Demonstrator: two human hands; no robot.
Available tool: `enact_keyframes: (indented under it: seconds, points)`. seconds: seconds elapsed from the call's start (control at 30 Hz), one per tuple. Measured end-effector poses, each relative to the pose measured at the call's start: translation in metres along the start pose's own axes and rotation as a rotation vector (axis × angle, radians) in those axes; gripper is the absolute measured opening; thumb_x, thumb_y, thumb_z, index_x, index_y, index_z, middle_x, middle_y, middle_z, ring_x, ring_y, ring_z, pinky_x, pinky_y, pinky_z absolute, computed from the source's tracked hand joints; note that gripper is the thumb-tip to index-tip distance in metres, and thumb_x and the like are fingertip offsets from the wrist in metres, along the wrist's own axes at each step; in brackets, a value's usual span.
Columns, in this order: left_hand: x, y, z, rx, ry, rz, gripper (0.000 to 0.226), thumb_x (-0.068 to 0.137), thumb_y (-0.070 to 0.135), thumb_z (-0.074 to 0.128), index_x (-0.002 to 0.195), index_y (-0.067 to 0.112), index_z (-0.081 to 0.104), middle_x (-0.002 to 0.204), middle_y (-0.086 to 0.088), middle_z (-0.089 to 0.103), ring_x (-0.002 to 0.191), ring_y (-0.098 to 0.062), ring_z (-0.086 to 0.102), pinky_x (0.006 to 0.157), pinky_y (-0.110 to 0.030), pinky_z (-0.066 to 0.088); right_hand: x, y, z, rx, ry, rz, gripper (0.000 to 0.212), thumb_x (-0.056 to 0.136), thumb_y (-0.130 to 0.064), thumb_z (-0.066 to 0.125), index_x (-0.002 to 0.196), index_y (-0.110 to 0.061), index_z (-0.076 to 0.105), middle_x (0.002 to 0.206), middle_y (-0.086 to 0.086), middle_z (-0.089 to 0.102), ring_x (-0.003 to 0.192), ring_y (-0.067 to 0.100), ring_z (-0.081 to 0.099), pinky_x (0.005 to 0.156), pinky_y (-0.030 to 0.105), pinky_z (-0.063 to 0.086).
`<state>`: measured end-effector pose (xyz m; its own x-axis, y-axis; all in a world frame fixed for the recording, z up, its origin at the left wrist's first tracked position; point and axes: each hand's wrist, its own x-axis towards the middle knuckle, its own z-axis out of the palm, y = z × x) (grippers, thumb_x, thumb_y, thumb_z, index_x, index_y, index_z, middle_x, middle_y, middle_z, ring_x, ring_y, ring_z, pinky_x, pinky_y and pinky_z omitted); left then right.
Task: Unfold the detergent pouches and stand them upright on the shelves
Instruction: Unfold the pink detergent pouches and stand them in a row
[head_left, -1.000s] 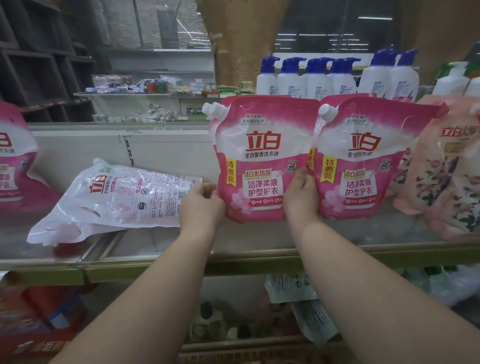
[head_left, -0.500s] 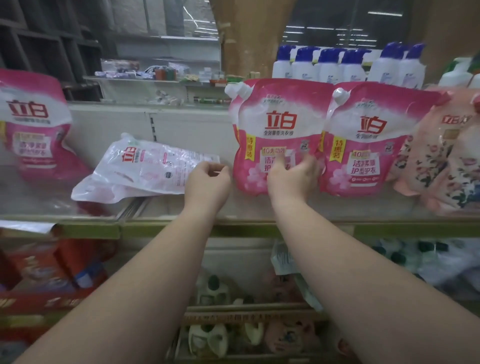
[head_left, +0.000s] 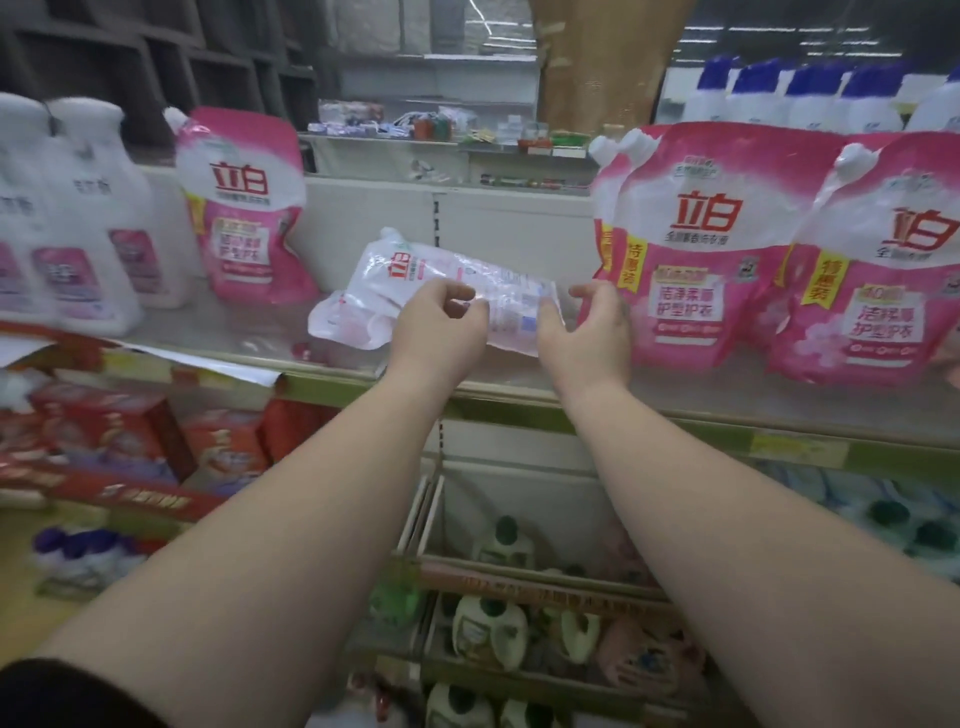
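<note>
Both hands are on the flat, crinkled white-and-pink detergent pouch (head_left: 415, 291) lying on the glass shelf (head_left: 675, 400): left hand (head_left: 436, 332) pinches its near edge, right hand (head_left: 587, 332) clasps its base, likely to raise it beside the upright pink pouches (head_left: 691, 244).

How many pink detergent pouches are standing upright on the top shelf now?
3 clearly: one at the left beside the white bottles, two at the right. A second spout behind the nearer right one suggests a fourth, mostly hidden. The flat pouch lies between them.
</note>
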<state>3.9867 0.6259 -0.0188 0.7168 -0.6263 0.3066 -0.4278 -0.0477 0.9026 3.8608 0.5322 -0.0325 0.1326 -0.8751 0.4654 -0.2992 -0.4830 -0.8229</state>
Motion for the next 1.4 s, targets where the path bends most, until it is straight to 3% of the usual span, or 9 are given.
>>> enact_keyframes:
  seconds: [0.17, 0.27, 0.37, 0.53, 0.67, 0.9, 1.03, 1.17, 1.4]
  points:
    - [0.011, -0.009, -0.029, 0.127, 0.033, 0.071, 0.018, 0.095, 0.033, 0.063, 0.112, 0.031, 0.063, 0.097, 0.013, 0.065, 0.088, -0.008, 0.065, 0.072, -0.025, 0.048, -0.003, -0.014, 0.028, -0.183, -0.221, -0.121, 0.052, 0.093, -0.04, 0.069, 0.138, -0.018, 0.056, 0.142, 0.002, 0.053, 0.136, 0.021, 0.047, 0.115, 0.037, 0.039]
    - [0.017, -0.018, -0.043, 0.312, 0.041, 0.205, 0.031, 0.087, 0.021, 0.065, 0.117, 0.029, 0.066, 0.109, 0.009, 0.065, 0.104, -0.016, 0.063, 0.092, -0.034, 0.052, -0.004, -0.022, 0.04, -0.233, -0.279, -0.165, 0.058, 0.091, -0.038, 0.071, 0.144, -0.02, 0.054, 0.149, 0.0, 0.05, 0.14, 0.021, 0.045, 0.116, 0.036, 0.038]
    - [0.019, -0.024, -0.052, 0.596, 0.043, 0.349, 0.048, 0.077, 0.012, 0.064, 0.123, 0.028, 0.068, 0.129, 0.003, 0.062, 0.125, -0.027, 0.05, 0.107, -0.038, 0.042, -0.005, -0.025, 0.051, -0.316, -0.334, -0.214, 0.064, 0.09, -0.037, 0.071, 0.148, -0.02, 0.049, 0.156, -0.002, 0.046, 0.146, 0.019, 0.04, 0.116, 0.035, 0.036]
    - [0.023, -0.034, -0.062, 0.914, 0.01, 0.443, 0.046, 0.086, 0.034, 0.07, 0.131, 0.036, 0.063, 0.139, 0.01, 0.057, 0.141, -0.022, 0.038, 0.113, -0.036, 0.024, -0.013, -0.026, 0.067, -0.492, -0.458, -0.274, 0.081, 0.09, -0.05, 0.068, 0.161, -0.027, 0.034, 0.175, -0.004, 0.018, 0.161, 0.02, 0.014, 0.129, 0.043, 0.022]
    - [0.027, -0.037, -0.071, 1.029, 0.0, 0.458, 0.044, 0.089, 0.033, 0.058, 0.133, 0.034, 0.062, 0.14, 0.008, 0.056, 0.14, -0.021, 0.039, 0.113, -0.038, 0.023, -0.016, -0.031, 0.075, -0.598, -0.497, -0.315, 0.082, 0.094, -0.046, 0.059, 0.165, -0.031, 0.022, 0.177, -0.006, 0.007, 0.164, 0.019, 0.001, 0.13, 0.043, 0.009]
    - [0.05, -0.054, -0.078, 1.026, 0.021, 0.499, 0.036, 0.088, 0.023, 0.059, 0.121, 0.037, 0.067, 0.128, 0.012, 0.061, 0.13, -0.019, 0.046, 0.108, -0.036, 0.026, -0.006, -0.041, 0.08, -0.707, -0.508, -0.311, 0.086, 0.093, -0.04, 0.059, 0.166, -0.033, 0.015, 0.177, -0.007, 0.001, 0.164, 0.02, -0.003, 0.132, 0.043, 0.007]
    - [0.061, -0.067, -0.078, 0.929, 0.045, 0.54, 0.029, 0.091, 0.023, 0.061, 0.114, 0.036, 0.072, 0.123, 0.012, 0.066, 0.127, -0.02, 0.05, 0.105, -0.036, 0.028, -0.005, -0.037, 0.084, -0.72, -0.52, -0.263, 0.083, 0.093, -0.036, 0.055, 0.166, -0.039, 0.014, 0.177, -0.007, 0.0, 0.164, 0.022, -0.005, 0.131, 0.044, 0.002]
    - [0.06, -0.089, -0.074, 0.767, 0.101, 0.547, 0.026, 0.087, 0.018, 0.066, 0.107, 0.032, 0.076, 0.116, 0.009, 0.07, 0.123, -0.026, 0.055, 0.102, -0.044, 0.04, -0.006, -0.032, 0.09, -0.679, -0.504, -0.215, 0.081, 0.092, -0.024, 0.049, 0.164, -0.044, 0.017, 0.177, -0.008, 0.004, 0.164, 0.02, -0.001, 0.132, 0.042, 0.002]
    - [0.061, -0.103, -0.073, 0.625, 0.12, 0.555, 0.025, 0.09, 0.02, 0.068, 0.11, 0.031, 0.078, 0.12, 0.006, 0.071, 0.128, -0.03, 0.055, 0.104, -0.047, 0.042, -0.007, -0.028, 0.094, -0.649, -0.471, -0.208, 0.083, 0.091, -0.015, 0.045, 0.164, -0.045, 0.019, 0.177, -0.01, 0.006, 0.164, 0.017, 0.0, 0.133, 0.042, 0.002]
